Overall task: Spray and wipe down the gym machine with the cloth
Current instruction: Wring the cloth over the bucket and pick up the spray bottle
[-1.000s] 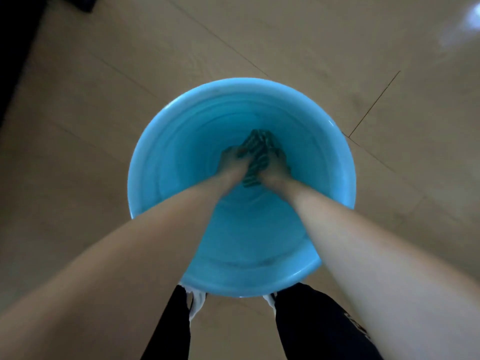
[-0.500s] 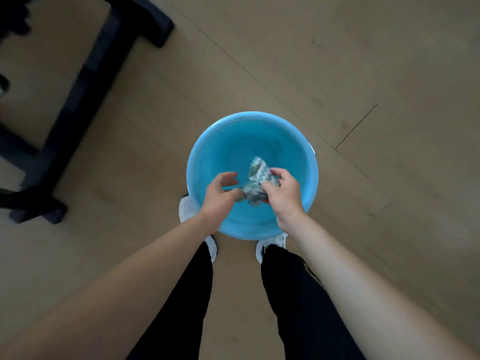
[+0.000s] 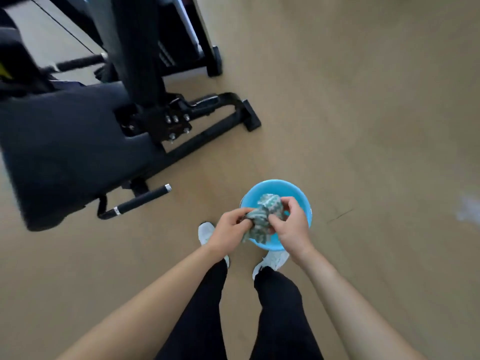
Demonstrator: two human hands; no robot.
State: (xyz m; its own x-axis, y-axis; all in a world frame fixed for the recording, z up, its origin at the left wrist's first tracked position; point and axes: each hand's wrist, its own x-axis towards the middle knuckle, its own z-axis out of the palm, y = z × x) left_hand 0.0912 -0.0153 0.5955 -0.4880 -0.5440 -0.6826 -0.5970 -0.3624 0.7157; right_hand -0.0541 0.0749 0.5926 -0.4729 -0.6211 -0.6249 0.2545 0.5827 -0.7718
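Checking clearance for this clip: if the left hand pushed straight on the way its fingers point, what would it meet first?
The cloth that the left hand grips, then almost at once the right hand, holding the same cloth above the blue bucket. Depth is unclear.

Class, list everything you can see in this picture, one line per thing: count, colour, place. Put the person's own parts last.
Tan wood-look floor: one, tan, throughout.
Black padded steel gym machine: one, black, upper left, standing on the floor.
Round blue plastic bucket: one, light blue, lower centre, on the floor.
Green-and-white patterned cloth: one, green and white, bunched above the bucket.
White shoes: two, white, at the bucket's near edge.
Black trouser legs: two, black, bottom centre.
Left hand: one, fingers curled round the cloth's left end.
Right hand: one, fingers curled round the cloth's right end.
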